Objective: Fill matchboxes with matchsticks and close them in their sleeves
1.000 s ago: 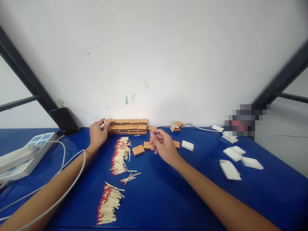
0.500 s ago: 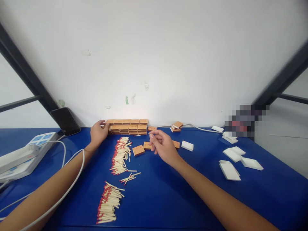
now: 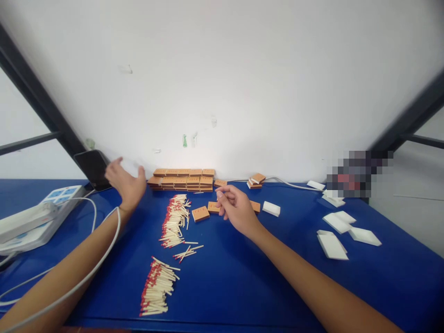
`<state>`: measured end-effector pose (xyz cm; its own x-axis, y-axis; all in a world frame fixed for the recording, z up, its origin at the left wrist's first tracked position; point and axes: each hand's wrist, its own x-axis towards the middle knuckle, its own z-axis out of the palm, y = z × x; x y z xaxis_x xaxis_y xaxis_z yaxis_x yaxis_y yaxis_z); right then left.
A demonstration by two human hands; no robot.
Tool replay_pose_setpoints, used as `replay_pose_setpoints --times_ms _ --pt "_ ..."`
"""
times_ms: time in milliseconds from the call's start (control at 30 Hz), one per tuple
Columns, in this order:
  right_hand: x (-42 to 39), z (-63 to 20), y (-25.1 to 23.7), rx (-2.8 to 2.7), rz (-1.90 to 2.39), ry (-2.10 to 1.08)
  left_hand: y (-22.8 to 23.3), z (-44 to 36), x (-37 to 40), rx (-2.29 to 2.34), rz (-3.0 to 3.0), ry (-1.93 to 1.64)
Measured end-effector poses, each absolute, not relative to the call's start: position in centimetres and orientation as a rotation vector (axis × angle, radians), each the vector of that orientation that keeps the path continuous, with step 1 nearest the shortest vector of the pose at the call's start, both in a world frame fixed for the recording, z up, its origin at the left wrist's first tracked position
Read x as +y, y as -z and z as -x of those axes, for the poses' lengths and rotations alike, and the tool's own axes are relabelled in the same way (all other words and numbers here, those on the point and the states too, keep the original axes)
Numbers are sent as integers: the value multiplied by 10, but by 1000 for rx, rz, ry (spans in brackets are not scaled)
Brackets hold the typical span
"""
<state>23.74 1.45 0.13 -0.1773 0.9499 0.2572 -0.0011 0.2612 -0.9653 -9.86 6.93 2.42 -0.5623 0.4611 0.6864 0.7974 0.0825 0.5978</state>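
My left hand (image 3: 126,182) is open with fingers spread, holding nothing, between the dark phone and a matchbox stack. That stack (image 3: 187,181) is made of orange matchboxes in rows along the wall; a matchbox (image 3: 154,182) sits at its left end. My right hand (image 3: 237,208) hovers over the table's middle, fingers curled and thumb drawn in, with nothing visible in it. Behind and beside it lie an orange matchbox (image 3: 200,213), another partly hidden matchbox (image 3: 213,207) and a white matchbox tray (image 3: 271,208). Red-tipped matches lie in a far pile (image 3: 174,222) and a near pile (image 3: 159,286).
A few loose matches (image 3: 188,252) lie between the piles. White paper trays (image 3: 332,245) are scattered at the right, and a small matchbox stack (image 3: 255,180) stands at the back. At the left are a phone (image 3: 93,169), a power strip (image 3: 52,217) and a white cable (image 3: 118,231).
My left hand has let go of the matchbox at the stack's left end, moved left and spread its fingers. My right hand has hardly moved.
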Motion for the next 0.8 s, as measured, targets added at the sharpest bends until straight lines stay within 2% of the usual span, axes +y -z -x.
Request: replay_pose_setpoints --times_ms 167,467,700,800 --pt "14 -238 -2 -1474 946 -1118 -35 146 79 -2168 857 1607" --pt "14 -239 -1 -1483 952 -1116 -26 201 97 -2391 676 1603" --pt "15 -240 -1 -1493 940 -1105 -17 212 95 -2374 742 1626" --pt "18 -240 1 -1491 939 -1097 -16 212 89 -2205 995 1592"
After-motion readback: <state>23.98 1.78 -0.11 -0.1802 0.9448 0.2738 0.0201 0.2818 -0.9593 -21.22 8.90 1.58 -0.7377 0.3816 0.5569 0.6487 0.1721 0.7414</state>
